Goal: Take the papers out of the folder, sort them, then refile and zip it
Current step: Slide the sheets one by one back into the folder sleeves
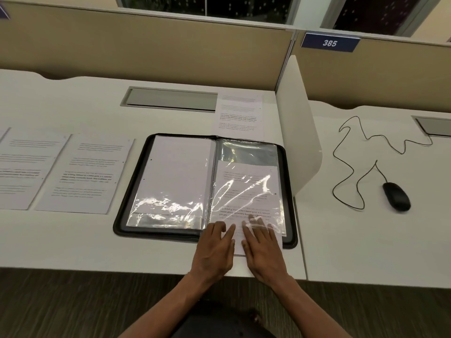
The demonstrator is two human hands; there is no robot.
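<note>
Fingertips of both hands (238, 250) blur beneath the folder's (122, 223) glaring sleeve (246, 191).

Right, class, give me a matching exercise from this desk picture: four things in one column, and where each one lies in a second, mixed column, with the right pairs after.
Things:
1. folder
2. computer mouse
3. sheet under the hands
4. sheet beyond the folder

Places:
A. half inside a clear sleeve on the folder's right side
B. on the neighbouring desk, past the white divider
C. open flat on the desk
D. flat on the desk, beside the grey cable hatch

Pairs: 1-C, 2-B, 3-A, 4-D
</note>
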